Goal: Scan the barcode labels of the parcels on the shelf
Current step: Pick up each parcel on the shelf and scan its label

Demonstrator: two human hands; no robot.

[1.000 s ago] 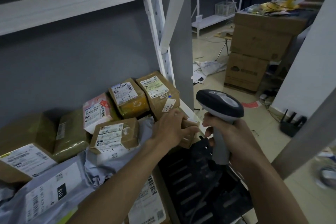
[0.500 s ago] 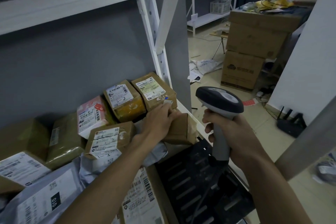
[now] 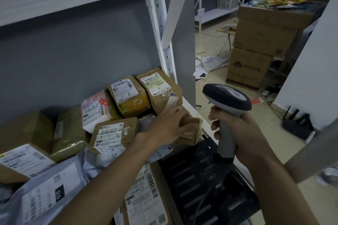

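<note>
while gripped (image 3: 237,129), scanner (image 3: 227,100) upright

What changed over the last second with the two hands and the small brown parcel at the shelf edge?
The left hand drew back off the small brown parcel toward the taped box behind it, then returned and holds it again. No label faces up yet. The right hand kept gripping the scanner upright beside the shelf; the other parcels stayed put.

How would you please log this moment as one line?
left hand: grips small brown parcel | right hand: holds scanner | label: not visible
</note>
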